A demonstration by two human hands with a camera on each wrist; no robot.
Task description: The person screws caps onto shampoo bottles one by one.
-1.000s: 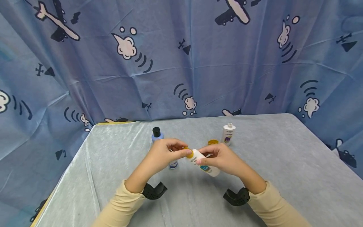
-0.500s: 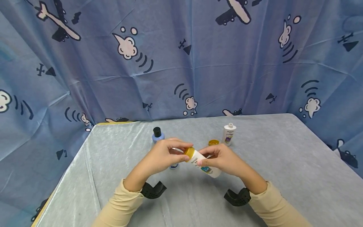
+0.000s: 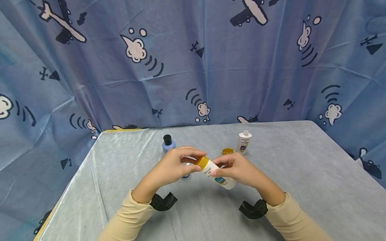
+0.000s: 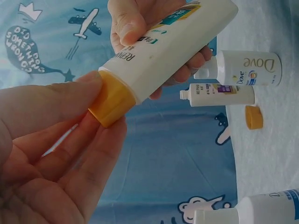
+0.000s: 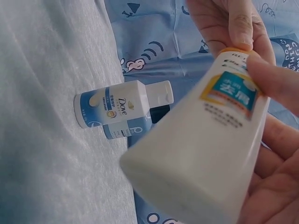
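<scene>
My right hand (image 3: 238,169) grips the body of a white shampoo bottle (image 3: 222,180), thumb across its labelled front. The bottle leans in the air above the table, cap end up and to the left. Its gold cap (image 4: 112,99) sits at the shoulder, the neck hidden. My left hand (image 3: 172,165) pinches that cap between thumb and fingers, as the left wrist view shows close up. In the right wrist view the bottle's broad base (image 5: 182,182) points toward the camera.
Behind the right hand stand a capless white bottle (image 3: 243,144), a loose gold cap (image 4: 254,117) and a white Dove bottle (image 4: 252,67). Near the left hand are a blue bottle with a black cap (image 3: 168,144) and a blue-and-white Dove bottle (image 5: 114,103). A patterned curtain (image 3: 181,67) hangs behind.
Over the last second my left fingers have shifted their hold on the gold cap, and more of it shows. The right hand keeps its grip, and the bottle has barely moved.
</scene>
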